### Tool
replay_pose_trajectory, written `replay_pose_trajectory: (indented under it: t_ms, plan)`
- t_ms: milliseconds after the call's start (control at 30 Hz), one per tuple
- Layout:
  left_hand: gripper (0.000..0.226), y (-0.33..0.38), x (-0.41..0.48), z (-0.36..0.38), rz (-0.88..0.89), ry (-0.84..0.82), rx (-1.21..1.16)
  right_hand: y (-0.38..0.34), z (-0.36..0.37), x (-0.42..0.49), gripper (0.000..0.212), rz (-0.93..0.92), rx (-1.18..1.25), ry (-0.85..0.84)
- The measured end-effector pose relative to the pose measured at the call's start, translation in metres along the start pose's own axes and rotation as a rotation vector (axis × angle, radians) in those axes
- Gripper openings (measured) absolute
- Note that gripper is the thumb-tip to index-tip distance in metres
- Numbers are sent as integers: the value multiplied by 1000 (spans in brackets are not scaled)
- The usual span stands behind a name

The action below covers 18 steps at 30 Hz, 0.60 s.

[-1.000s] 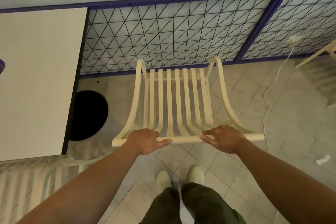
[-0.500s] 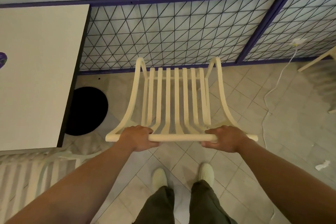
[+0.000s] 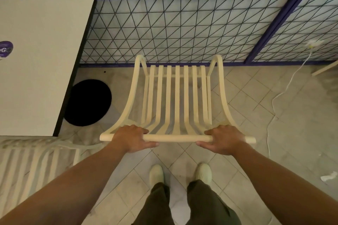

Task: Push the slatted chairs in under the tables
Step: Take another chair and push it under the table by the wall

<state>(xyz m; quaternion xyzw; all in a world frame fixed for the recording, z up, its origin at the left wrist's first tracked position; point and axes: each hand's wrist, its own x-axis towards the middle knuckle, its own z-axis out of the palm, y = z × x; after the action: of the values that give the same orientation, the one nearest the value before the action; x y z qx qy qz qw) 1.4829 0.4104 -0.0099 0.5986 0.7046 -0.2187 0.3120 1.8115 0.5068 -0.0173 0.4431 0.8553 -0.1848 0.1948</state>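
Observation:
A cream slatted chair (image 3: 177, 97) stands on the tiled floor right in front of me, its seat pointing toward the mesh railing. My left hand (image 3: 131, 138) grips the left part of its top rail, fingers curled over the bar. My right hand (image 3: 224, 139) grips the right part of the same rail. A white table (image 3: 36, 60) with a dark edge stands to the left, its near corner level with the chair's left side. A second slatted chair (image 3: 33, 162) sits at the lower left, next to that table.
A black round table base (image 3: 88, 102) rests on the floor between table and chair. A purple-framed mesh railing (image 3: 173, 29) closes off the far side. A white cable (image 3: 278, 95) trails over the tiles at right, with crumpled paper (image 3: 329, 176) near the right edge. My shoes (image 3: 156, 172) are just behind the chair.
Both hands closed more firmly round the top rail, and the chair turned to square up with the railing. My feet stepped apart and the table now shows more in view.

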Motion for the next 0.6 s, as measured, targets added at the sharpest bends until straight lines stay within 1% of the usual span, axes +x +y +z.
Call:
replay_pose_trajectory:
  t_ms: [100,233,300,333,433,500,600]
  plan:
    - [117,8,-3,5,-4,12,16,7,-5,0,114,-38,-26,4]
    - [100,20,-5,14,4,36,32,20,-10,-1,116,-51,-35,-3]
    - [96,26,-6,16,8,43,32,25,-13,-1,107,-59,-58,-17]
    - [96,30,-7,17,4,48,31,29,-14,-1,106,-65,-63,-19]
    - [98,40,-11,20,-12,68,31,38,-15,1,113,-86,-67,-18]
    - [99,49,-12,23,-33,86,18,47,-18,2,110,-104,-79,-17]
    - [109,57,-12,27,-50,100,-27,53,-23,3,113,-123,-73,-20]
